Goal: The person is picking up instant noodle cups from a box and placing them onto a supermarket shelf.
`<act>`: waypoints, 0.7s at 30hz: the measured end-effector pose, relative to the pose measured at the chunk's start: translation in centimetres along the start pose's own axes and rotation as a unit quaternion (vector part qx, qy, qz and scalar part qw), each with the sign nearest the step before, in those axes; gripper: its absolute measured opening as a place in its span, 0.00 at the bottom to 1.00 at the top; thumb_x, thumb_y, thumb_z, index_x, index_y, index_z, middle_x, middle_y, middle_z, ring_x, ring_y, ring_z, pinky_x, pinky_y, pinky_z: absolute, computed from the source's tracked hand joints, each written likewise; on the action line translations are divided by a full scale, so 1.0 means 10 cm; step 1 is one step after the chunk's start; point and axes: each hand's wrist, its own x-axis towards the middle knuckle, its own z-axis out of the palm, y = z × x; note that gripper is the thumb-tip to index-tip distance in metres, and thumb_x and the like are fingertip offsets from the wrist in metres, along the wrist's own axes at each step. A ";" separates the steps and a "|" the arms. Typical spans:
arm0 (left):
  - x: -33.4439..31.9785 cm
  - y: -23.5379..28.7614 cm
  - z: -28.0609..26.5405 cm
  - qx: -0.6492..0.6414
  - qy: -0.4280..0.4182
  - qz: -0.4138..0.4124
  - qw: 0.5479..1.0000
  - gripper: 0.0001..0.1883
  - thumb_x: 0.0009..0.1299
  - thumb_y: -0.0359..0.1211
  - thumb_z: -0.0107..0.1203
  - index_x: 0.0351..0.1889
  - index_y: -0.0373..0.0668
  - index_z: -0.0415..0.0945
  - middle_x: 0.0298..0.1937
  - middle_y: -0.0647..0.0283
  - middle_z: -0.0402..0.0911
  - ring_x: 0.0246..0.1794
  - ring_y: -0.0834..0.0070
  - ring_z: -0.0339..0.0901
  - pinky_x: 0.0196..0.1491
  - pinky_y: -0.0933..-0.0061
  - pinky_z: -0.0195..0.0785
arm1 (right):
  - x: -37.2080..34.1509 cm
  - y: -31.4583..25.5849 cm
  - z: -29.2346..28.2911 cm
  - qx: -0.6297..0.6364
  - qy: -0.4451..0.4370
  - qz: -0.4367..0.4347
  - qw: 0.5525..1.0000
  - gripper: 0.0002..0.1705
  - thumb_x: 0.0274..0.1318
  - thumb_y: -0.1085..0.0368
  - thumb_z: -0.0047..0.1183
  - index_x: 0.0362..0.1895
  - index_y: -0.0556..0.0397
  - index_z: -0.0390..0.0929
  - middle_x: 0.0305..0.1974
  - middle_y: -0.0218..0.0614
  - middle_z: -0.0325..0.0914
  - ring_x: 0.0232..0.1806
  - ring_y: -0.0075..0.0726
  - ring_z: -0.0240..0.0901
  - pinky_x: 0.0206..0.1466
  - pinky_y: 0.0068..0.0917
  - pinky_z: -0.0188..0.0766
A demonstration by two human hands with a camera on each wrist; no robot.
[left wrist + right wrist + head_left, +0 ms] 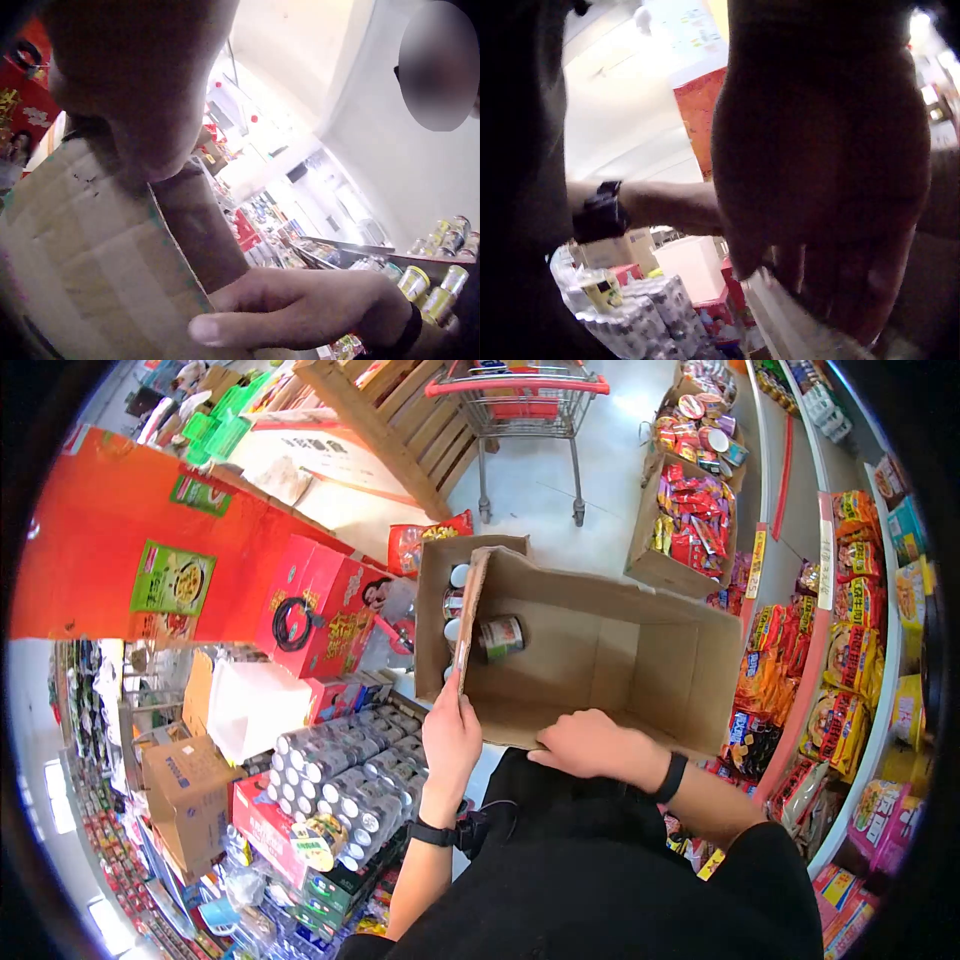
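A cardboard box (640, 650), its open top facing me, is held between both hands. My left hand (452, 738) grips its left wall at the near corner. At the near wall, my right hand (590, 745) holds the rim; in the left wrist view its thumb (206, 328) lies outside while its other fingers go over the edge. One labelled can (500, 637) leans inside the box by the left wall. Just beyond that wall, several white-topped cans (459, 575) stand in a second carton (432, 575), partly hidden by the held box.
Shrink-wrapped cans (345, 770) are stacked at left, near a red gift box (318, 610). A shopping cart (520, 405) stands ahead on the floor. Cartons of packaged snacks (692, 515) and shelves of noodle packets (850, 650) line the right. A wooden slatted rack (400, 420) is ahead left.
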 end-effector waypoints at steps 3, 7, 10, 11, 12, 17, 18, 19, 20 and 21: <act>-0.13 -0.08 -0.05 -0.038 0.002 -0.023 0.999 0.26 0.74 0.28 0.48 0.71 0.35 0.68 0.54 0.39 0.82 0.48 0.43 0.82 0.49 0.49 0.75 | 0.10 0.04 -0.33 0.148 -0.127 -0.008 0.981 0.32 0.69 0.38 0.49 0.40 0.55 0.87 0.41 0.55 0.86 0.49 0.64 0.83 0.52 0.54 0.80; -0.32 0.11 -0.03 -0.042 -0.008 -0.043 0.998 0.24 0.75 0.26 0.49 0.70 0.35 0.70 0.60 0.40 0.80 0.57 0.44 0.80 0.57 0.54 0.75 | 0.77 0.30 -0.09 0.029 -0.102 0.004 0.994 0.29 0.67 0.43 0.53 0.53 0.56 0.80 0.46 0.54 0.86 0.49 0.62 0.83 0.51 0.53 0.80; -0.38 0.18 0.09 -0.045 0.026 -0.032 0.998 0.26 0.74 0.25 0.50 0.71 0.36 0.68 0.61 0.40 0.79 0.58 0.45 0.80 0.58 0.55 0.75 | 1.42 0.54 0.27 -0.013 -0.139 0.008 0.990 0.35 0.64 0.48 0.58 0.66 0.57 0.70 0.56 0.56 0.82 0.59 0.58 0.80 0.58 0.50 0.78; -0.38 0.22 0.10 -0.046 0.030 -0.031 0.998 0.26 0.73 0.25 0.50 0.71 0.36 0.68 0.61 0.40 0.79 0.58 0.44 0.79 0.58 0.55 0.75 | 1.67 0.68 0.52 -0.039 -0.176 0.019 0.983 0.37 0.63 0.48 0.59 0.69 0.56 0.68 0.61 0.57 0.78 0.64 0.56 0.75 0.64 0.48 0.74; -0.37 0.25 0.11 -0.046 0.035 -0.030 0.998 0.27 0.73 0.24 0.50 0.71 0.35 0.68 0.62 0.40 0.79 0.59 0.44 0.79 0.58 0.55 0.75 | 1.91 0.81 0.79 -0.066 -0.211 0.030 0.975 0.39 0.63 0.49 0.60 0.73 0.55 0.66 0.65 0.57 0.74 0.69 0.53 0.71 0.69 0.46 0.70; -0.43 0.26 0.15 -0.022 0.002 -0.048 0.999 0.31 0.68 0.22 0.53 0.72 0.36 0.67 0.68 0.45 0.74 0.62 0.48 0.78 0.61 0.56 0.75 | 2.27 1.06 1.68 -0.109 -0.118 0.102 0.982 0.41 0.67 0.50 0.58 0.77 0.53 0.59 0.73 0.50 0.66 0.73 0.48 0.64 0.75 0.44 0.62; -0.42 0.27 0.14 -0.015 0.000 -0.057 0.998 0.31 0.68 0.22 0.53 0.72 0.36 0.67 0.68 0.45 0.74 0.62 0.48 0.78 0.61 0.56 0.75 | 2.29 1.15 1.72 -0.104 -0.140 0.100 0.979 0.41 0.67 0.50 0.58 0.77 0.53 0.59 0.72 0.50 0.66 0.73 0.47 0.64 0.75 0.44 0.62; -0.37 0.30 0.17 -0.030 0.001 -0.054 0.998 0.31 0.68 0.22 0.54 0.73 0.38 0.67 0.69 0.46 0.75 0.61 0.48 0.78 0.61 0.57 0.75 | 2.31 1.25 1.71 -0.097 -0.156 0.099 0.978 0.41 0.67 0.50 0.58 0.77 0.52 0.59 0.72 0.49 0.66 0.73 0.47 0.64 0.74 0.44 0.62; -0.34 0.36 0.16 -0.044 0.001 -0.050 0.998 0.32 0.67 0.23 0.55 0.73 0.40 0.67 0.69 0.47 0.75 0.61 0.48 0.79 0.62 0.58 0.75 | 2.29 1.33 1.70 -0.088 -0.171 0.099 0.976 0.41 0.67 0.50 0.58 0.77 0.52 0.59 0.72 0.49 0.66 0.72 0.47 0.65 0.74 0.44 0.63; -0.35 0.43 0.12 -0.031 -0.028 -0.067 0.997 0.32 0.68 0.25 0.57 0.73 0.44 0.68 0.69 0.48 0.75 0.62 0.51 0.79 0.59 0.60 0.77 | 2.24 1.42 1.69 -0.074 -0.181 0.098 0.976 0.40 0.67 0.50 0.58 0.77 0.52 0.59 0.72 0.48 0.66 0.72 0.47 0.65 0.74 0.44 0.63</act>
